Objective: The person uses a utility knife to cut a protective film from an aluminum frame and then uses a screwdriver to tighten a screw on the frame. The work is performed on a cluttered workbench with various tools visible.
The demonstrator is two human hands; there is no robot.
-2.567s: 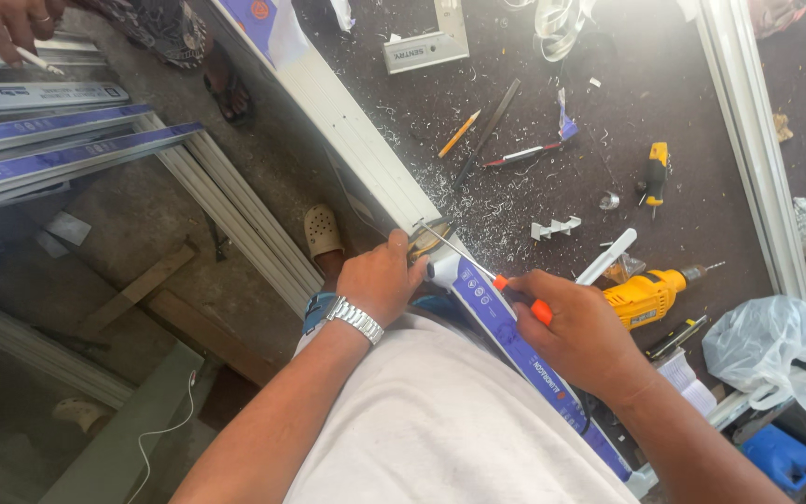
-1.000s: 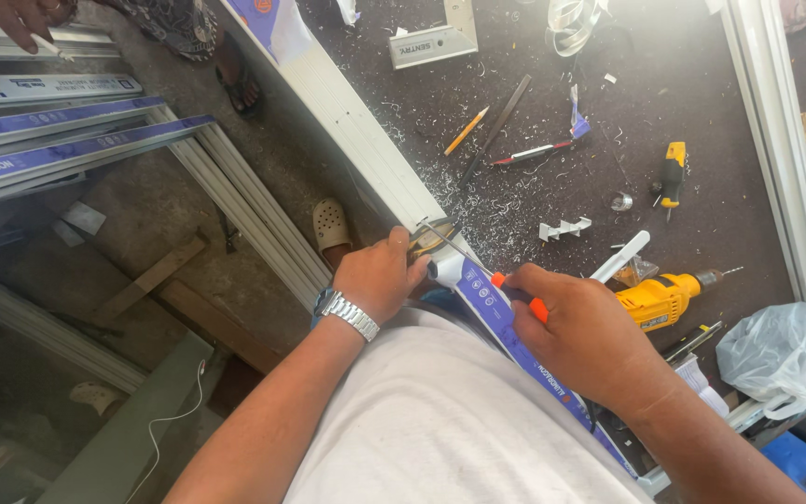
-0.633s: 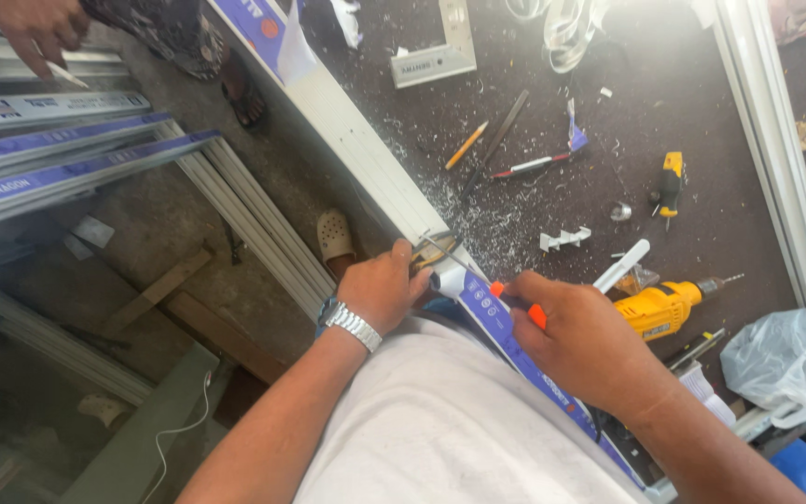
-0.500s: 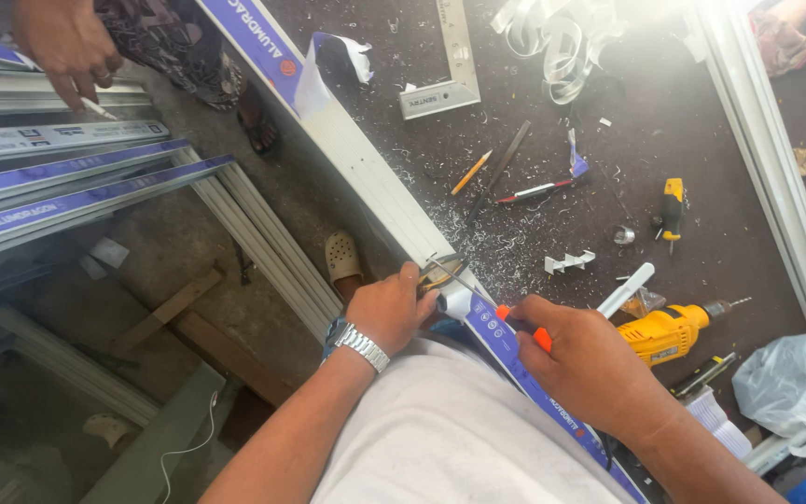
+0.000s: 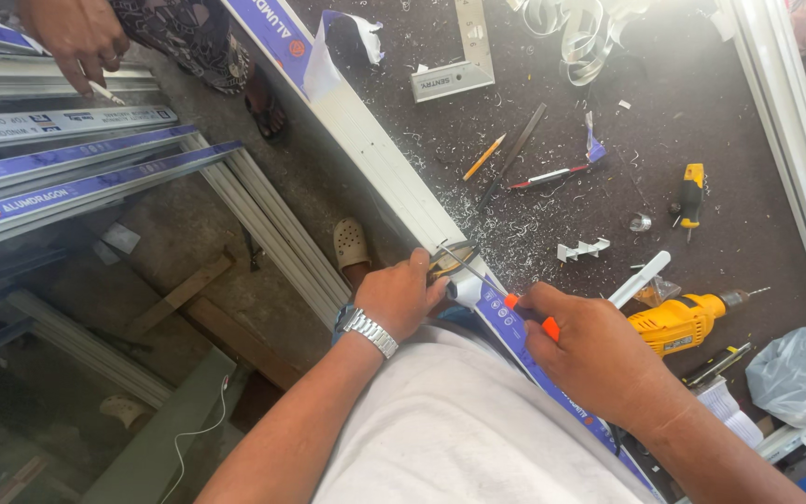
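A smooth white metal profile [image 5: 380,159] is seen wrapped in glossy blue plastic film [image 5: 524,341]. The desk [image 5: 701,112] is covered in dark, matt, rough felt strewn with bright metal shavings [image 5: 524,229].

Aluminium profile [image 5: 394,177]: white, with blue protective film. Screwdriver [image 5: 526,312] on the profile: orange handle. Drill [image 5: 686,320], right of the profile: yellow and black. Pencil [image 5: 483,157] beside the profile: yellow. Bench [image 5: 664,112]: dark brown, flecked with silver shavings. Wristwatch [image 5: 371,331]: silver.
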